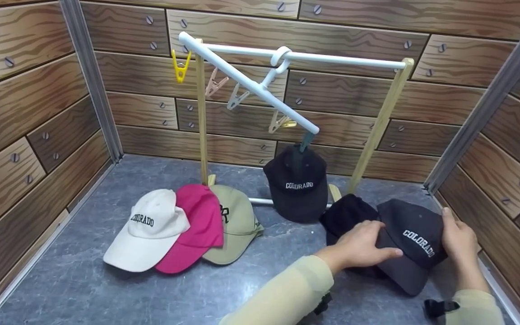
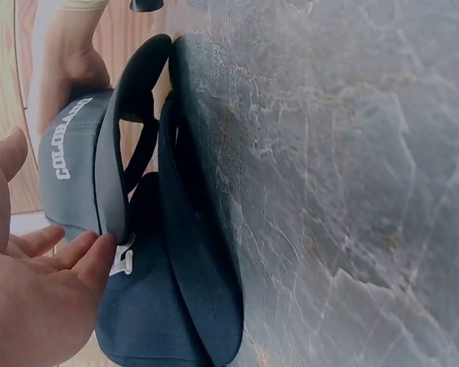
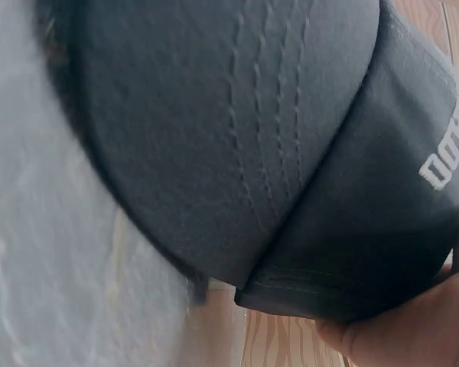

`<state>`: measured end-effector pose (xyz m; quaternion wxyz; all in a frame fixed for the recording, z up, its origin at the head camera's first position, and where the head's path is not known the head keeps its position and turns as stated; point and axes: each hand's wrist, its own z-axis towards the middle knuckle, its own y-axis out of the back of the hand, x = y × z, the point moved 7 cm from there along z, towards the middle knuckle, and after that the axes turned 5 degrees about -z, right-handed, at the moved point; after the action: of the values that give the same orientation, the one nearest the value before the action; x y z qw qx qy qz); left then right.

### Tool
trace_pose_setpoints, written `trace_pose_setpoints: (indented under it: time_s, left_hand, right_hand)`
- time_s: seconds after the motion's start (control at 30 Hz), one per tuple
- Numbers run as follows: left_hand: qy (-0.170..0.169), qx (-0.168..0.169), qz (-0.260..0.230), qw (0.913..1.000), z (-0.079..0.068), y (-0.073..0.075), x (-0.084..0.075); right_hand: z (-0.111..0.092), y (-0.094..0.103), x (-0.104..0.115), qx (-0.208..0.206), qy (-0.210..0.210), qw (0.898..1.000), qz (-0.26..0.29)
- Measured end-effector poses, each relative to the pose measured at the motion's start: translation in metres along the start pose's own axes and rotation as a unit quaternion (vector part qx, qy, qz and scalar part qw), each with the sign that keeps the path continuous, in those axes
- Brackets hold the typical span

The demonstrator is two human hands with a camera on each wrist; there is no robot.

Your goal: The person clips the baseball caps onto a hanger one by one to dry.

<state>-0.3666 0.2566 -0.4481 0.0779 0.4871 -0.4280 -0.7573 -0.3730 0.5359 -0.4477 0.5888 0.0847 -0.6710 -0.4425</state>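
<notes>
A black baseball cap [image 1: 413,243] with white COLORADO lettering sits tilted between the two hands, brim toward the front. My right hand [image 1: 461,239] grips its right side; in the right wrist view, that hand [image 3: 413,325] is at the cap's lower edge. My left hand [image 1: 361,246] reaches over from the left, thumb extended above the brim. In the left wrist view, its fingertips [image 2: 99,248] touch the cap's edge. Another black cap [image 1: 348,214] lies beneath and to the left, partly hidden by the left hand and the first cap.
A COLORADO cap [image 1: 298,194] hangs by a dark clip [image 1: 306,141] from a white hanger [image 1: 246,81] on a rack [image 1: 382,122]. Several other clips dangle there. White [image 1: 151,230], pink [image 1: 194,230] and olive caps [image 1: 235,225] overlap at left. Wood-patterned walls surround the table.
</notes>
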Motion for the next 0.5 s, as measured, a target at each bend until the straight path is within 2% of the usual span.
trace_pose_setpoints:
  time_s: [0.23, 0.5]
  left_hand:
    - [0.002, -0.011, -0.015, 0.9998, -0.001, 0.004, 0.003]
    - [0.008, -0.045, -0.036, 0.9983, -0.003, 0.015, 0.006]
  right_hand:
    - [-0.003, 0.002, 0.001, -0.007, -0.025, 0.998, 0.064]
    - [-0.009, 0.004, 0.007, -0.039, -0.025, 0.994, 0.101]
